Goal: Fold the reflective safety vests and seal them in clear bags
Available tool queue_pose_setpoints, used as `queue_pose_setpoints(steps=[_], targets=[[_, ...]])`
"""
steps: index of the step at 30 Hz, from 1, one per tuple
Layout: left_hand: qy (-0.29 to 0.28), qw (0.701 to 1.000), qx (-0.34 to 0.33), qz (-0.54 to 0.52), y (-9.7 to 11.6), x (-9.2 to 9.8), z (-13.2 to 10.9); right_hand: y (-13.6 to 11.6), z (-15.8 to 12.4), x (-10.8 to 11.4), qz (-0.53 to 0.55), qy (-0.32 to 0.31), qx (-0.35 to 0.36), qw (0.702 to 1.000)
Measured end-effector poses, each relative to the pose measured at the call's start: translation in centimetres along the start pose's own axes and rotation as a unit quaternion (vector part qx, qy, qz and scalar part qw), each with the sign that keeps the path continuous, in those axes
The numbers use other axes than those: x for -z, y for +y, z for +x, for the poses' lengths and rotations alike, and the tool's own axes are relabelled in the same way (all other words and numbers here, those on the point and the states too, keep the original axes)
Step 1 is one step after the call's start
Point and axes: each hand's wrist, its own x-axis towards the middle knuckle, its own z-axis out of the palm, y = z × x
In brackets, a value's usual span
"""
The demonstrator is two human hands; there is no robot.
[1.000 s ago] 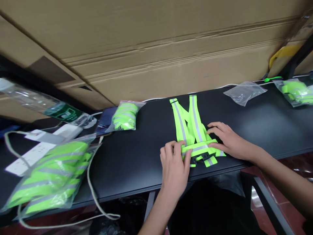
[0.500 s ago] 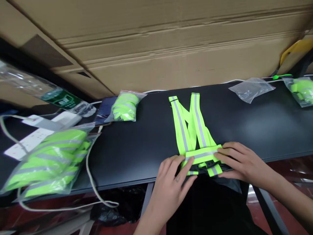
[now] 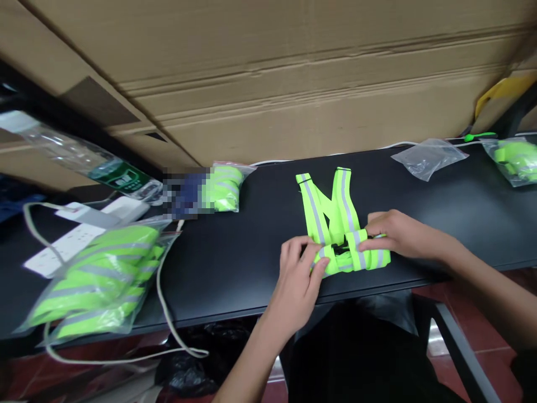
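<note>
A neon-yellow reflective strap harness (image 3: 346, 196) with grey stripes lies on the black table, its two upper straps pointing away from me. Its near end is folded into a bundle, with black buckle parts showing in the middle. My left hand (image 3: 296, 274) pinches the left side of this bundle between thumb and fingers. At the bundle's right side, my right hand (image 3: 398, 232) grips the folded strap, thumb in front and fingers curled behind.
Bagged neon straps (image 3: 100, 274) lie at the left beside a white power strip (image 3: 67, 246) and cable. A smaller bag (image 3: 226, 187), an empty clear bag (image 3: 428, 158) and another filled bag (image 3: 518, 159) lie farther back. A bottle (image 3: 104, 168) leans at the left.
The harness's near end has been folded up and away from the table's front edge. Both hands have moved with it, and the buckle parts now show on top.
</note>
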Motion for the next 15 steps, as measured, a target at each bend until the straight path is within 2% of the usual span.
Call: queue_pose_setpoints(steps=[2,3,5,7,9,12,13,15], targets=[[0.011,0.998,0.018,0.051,-0.1,-0.3,0.5,0.9,1.2,-0.1,0.003,-0.028,-0.026,0.999],[0.015,0.997,0.025,0.074,-0.2,-0.4,0.6,1.2,1.6,-0.4,-0.012,-0.022,-0.043,0.999],[0.035,0.994,0.026,0.104,-0.1,-0.7,0.8,1.4,1.9,-1.3,-0.066,0.041,-0.081,0.994],[0.076,0.989,0.011,0.128,-0.1,-1.0,0.8,1.1,1.8,-2.2,-0.128,0.137,-0.089,0.978],[0.111,0.983,-0.034,0.143,0.0,-1.3,0.7,0.7,1.1,-2.9,-0.180,0.186,-0.018,0.966],[0.151,0.972,-0.119,0.138,0.2,-1.4,0.1,0.1,-0.4,-3.3,-0.218,0.161,0.153,0.950],[0.161,0.968,-0.137,0.133,0.2,-1.4,-0.2,-0.1,-1.0,-3.3,-0.217,0.150,0.186,0.947],[0.161,0.966,-0.155,0.128,0.4,-1.3,-1.0,-0.6,-2.4,-3.5,-0.205,0.145,0.199,0.947]])
